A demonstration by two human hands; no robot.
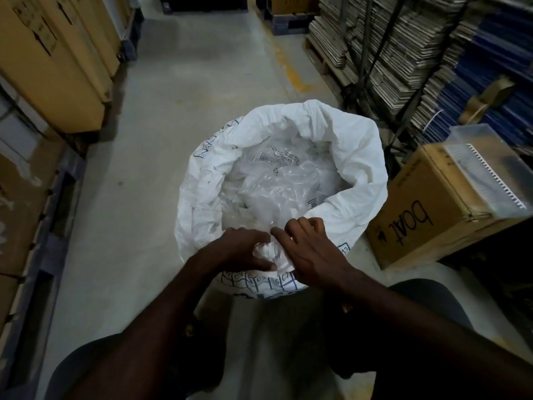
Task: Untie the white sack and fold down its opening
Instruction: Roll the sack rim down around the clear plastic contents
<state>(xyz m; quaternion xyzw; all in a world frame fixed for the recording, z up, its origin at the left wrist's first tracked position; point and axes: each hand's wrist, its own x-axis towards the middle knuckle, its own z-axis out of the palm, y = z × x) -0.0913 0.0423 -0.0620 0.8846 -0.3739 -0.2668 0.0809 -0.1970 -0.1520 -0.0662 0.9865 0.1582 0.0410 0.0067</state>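
Both hands, left hand (245, 249) and right hand (310, 249), pinch the white sack (340, 134) near rim; floor (187, 82) open ahead, boxes (52, 53) beside.

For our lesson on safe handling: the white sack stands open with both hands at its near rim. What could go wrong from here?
1. The left hand and right hand bunch only the near edge of the white sack; the fold may come out uneven.
2. Pulling towards the body might tip the sack and spill the clear plastic bags inside.
3. The cardboard box close beside the sack could snag the cuff on that side.
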